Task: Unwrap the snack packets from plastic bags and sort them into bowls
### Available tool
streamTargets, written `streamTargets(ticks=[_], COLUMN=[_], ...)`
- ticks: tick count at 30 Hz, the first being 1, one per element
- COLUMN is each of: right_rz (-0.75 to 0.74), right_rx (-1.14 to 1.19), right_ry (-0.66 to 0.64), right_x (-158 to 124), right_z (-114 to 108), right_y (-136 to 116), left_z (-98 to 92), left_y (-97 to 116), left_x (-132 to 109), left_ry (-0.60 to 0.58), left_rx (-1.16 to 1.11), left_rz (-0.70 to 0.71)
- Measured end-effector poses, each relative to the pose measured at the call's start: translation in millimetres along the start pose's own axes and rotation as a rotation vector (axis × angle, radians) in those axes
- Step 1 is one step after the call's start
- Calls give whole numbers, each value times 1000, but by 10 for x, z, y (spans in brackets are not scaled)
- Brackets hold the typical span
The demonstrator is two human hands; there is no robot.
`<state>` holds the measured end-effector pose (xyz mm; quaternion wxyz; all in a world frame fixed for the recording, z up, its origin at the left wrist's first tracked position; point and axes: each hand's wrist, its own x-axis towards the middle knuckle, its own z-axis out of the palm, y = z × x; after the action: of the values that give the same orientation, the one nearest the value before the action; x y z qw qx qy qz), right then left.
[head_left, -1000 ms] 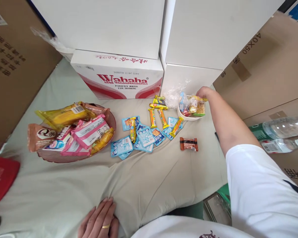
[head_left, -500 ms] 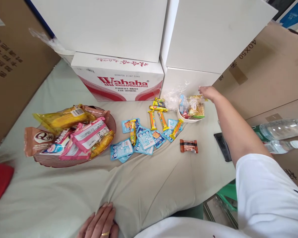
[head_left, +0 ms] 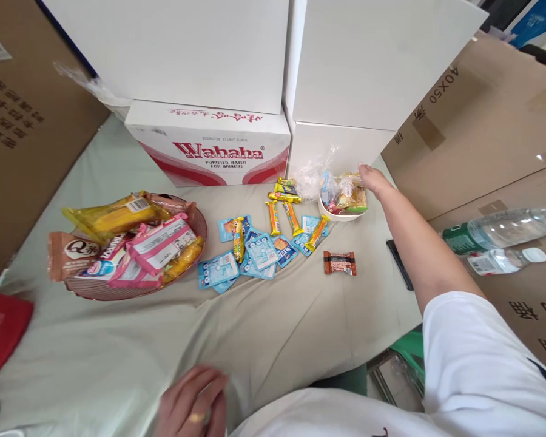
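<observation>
My right hand (head_left: 374, 179) reaches out to the far right side of a white bowl (head_left: 343, 216). Its fingers are closed at the bowl's edge beside a yellow wrapped snack (head_left: 346, 193); what they grip is hidden. Wrapped snacks and crinkled clear plastic (head_left: 310, 182) fill and overhang the bowl. My left hand (head_left: 193, 400) is near the cloth's front edge, somewhat blurred, fingers loosely bent and holding nothing. Between the hands are blue snack packets (head_left: 260, 252), several yellow wrapped sticks (head_left: 292, 218) and a brown wrapped snack (head_left: 340, 263).
A pinkish clear bowl (head_left: 203, 233) heaped with packaged snacks stands at the left. Behind are a Wahaha water carton (head_left: 218, 152) and white boxes (head_left: 346, 60). At the right are a dark phone (head_left: 399, 264), plastic bottles (head_left: 505, 227) and a cardboard box (head_left: 505, 121).
My left hand has lifted a little and shifted right, its fingers more bent. My right hand stays by the white bowl, its fingers slightly lower against it. The view has shifted slightly.
</observation>
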<state>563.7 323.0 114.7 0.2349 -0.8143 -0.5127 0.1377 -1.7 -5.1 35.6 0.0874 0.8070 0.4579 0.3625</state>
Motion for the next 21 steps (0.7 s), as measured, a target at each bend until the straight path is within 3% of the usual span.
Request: streamTargets(ticks=[1, 3, 6, 10, 13, 15, 17, 21], right_rz=[-14, -36, -38, -97, -134, -161, -183, -218], right_rx=[20, 33, -5, -171, -191, -163, -142, -119], right_ry=[-6, 17, 24, -20, 6, 35, 65, 81], right_x=[-43, -133, -229, -298, -341, -364, -381, -406], right_z=[36, 116, 203, 266, 317, 356, 392, 428], right_y=[28, 69, 89, 84, 103, 127, 155, 218], left_z=[105, 424, 1076, 1930, 2383, 2575, 2683, 2736], left_y=[95, 263, 407, 483, 578, 650, 687, 587], left_x=[193, 675, 1545, 2719, 3388, 3650, 3768, 3760], left_ry=[-43, -8, -22, -45, -138, -194, -207, -186], left_rx=[-104, -256, -425, -411, -307, -227, -180, -136], left_rz=[-69, -204, -236, -213, -261, -280, -249, 150])
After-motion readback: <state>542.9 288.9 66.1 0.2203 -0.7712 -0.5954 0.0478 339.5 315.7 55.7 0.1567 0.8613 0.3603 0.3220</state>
